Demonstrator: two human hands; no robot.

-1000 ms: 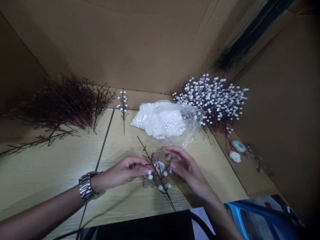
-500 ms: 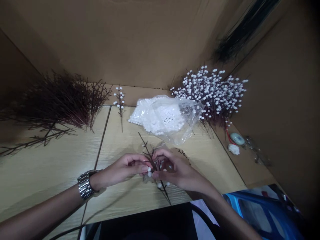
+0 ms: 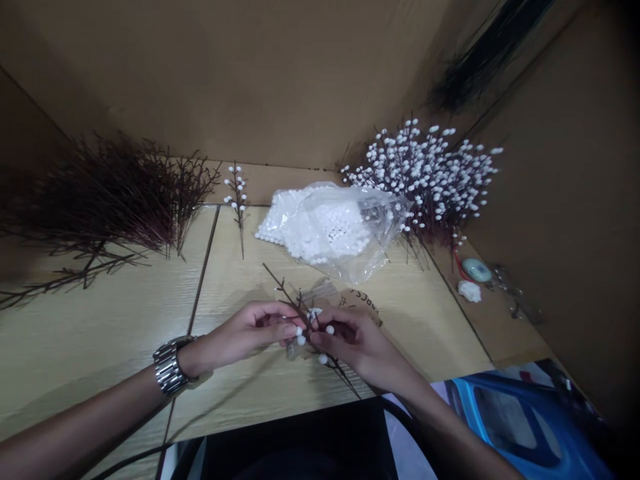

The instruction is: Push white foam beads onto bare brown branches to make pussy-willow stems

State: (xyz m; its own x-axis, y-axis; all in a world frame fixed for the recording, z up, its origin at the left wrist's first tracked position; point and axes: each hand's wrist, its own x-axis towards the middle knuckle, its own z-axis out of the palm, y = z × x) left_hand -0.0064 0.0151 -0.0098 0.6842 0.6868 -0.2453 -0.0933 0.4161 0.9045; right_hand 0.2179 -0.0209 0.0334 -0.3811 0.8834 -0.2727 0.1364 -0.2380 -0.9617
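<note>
A brown artificial berry branch (image 3: 283,288) slants between my hands, with several white berry beads (image 3: 323,359) on its twigs. My right hand (image 3: 353,340) pinches its stem between thumb and fingers. On the other side my left hand (image 3: 267,325) is closed at a twig, thumb and index pressed together beside a white bead; whether a further bead is in the pinch is hidden. Beneath the hands lie a small clear bag (image 3: 320,291) and a brown paper piece (image 3: 363,303) with printed letters, both partly covered.
Behind the hands sits a clear plastic bag of white beads (image 3: 320,223). Bare brown branches (image 3: 125,200) are heaped at left, beaded branches (image 3: 430,173) at right. One beaded branch (image 3: 238,200) lies alone. A blue plastic object (image 3: 510,420) occupies the lower right.
The branch has tilted further, its top leaning left and its lower end swinging right. My right hand has shifted slightly right and down its stem. The view has moved a little.
</note>
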